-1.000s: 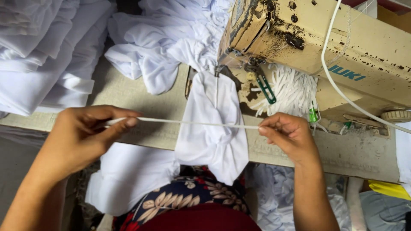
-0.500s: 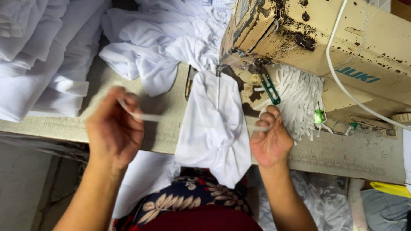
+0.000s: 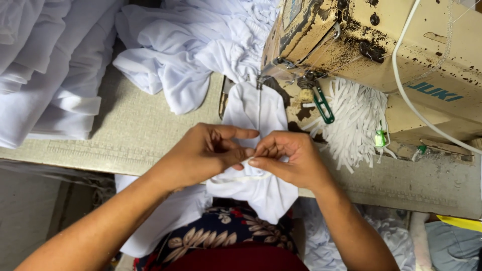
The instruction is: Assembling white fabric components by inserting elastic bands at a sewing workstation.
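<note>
— Why do the hands meet like that?

— The left hand [image 3: 211,150] and right hand [image 3: 288,158] pinch the two ends of a thin white strip [image 3: 241,177] together, fingertips touching, so it droops in a loop just below them. Both are closed on it, over the white cloth [image 3: 256,115] that runs from under the sewing machine [image 3: 371,45] down off the table [image 3: 140,135] edge.

— And that bundle beside the right hand?

— Cut white strips [image 3: 354,120], hanging off the machine within reach, next to a green clip [image 3: 324,105].

— What can't be made out?

— The needle, lost in shadow beyond the fingers. The strip's ends are buried in the pinch. The folded pile [image 3: 45,65] left of the left hand is cut off.
</note>
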